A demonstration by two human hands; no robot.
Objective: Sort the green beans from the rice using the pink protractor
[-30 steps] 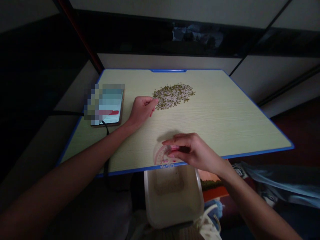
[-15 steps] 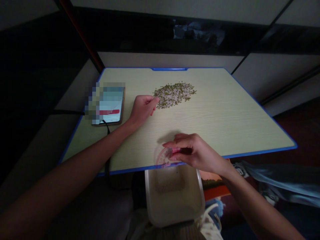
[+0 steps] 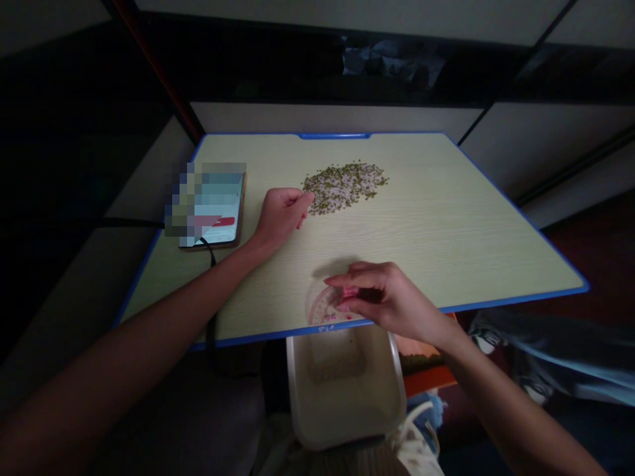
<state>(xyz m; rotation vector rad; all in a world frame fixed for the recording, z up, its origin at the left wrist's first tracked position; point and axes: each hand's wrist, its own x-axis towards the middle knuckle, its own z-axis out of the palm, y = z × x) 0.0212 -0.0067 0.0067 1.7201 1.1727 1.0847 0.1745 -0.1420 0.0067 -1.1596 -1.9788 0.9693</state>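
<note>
Pinching narrowly, the left hand (image 3: 280,215) meets the edge of the grain pile (image 3: 343,186) on the table (image 3: 446,231), with plenty seemingly left there, while the right hand (image 3: 399,296) curls at a pink-marked clear disc (image 3: 316,309), its grip and any finished portion unclear.

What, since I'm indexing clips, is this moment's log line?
left hand: curled beside grains | right hand: at clear disc, grip unclear | bin: by table edge | phone: table's left
</note>
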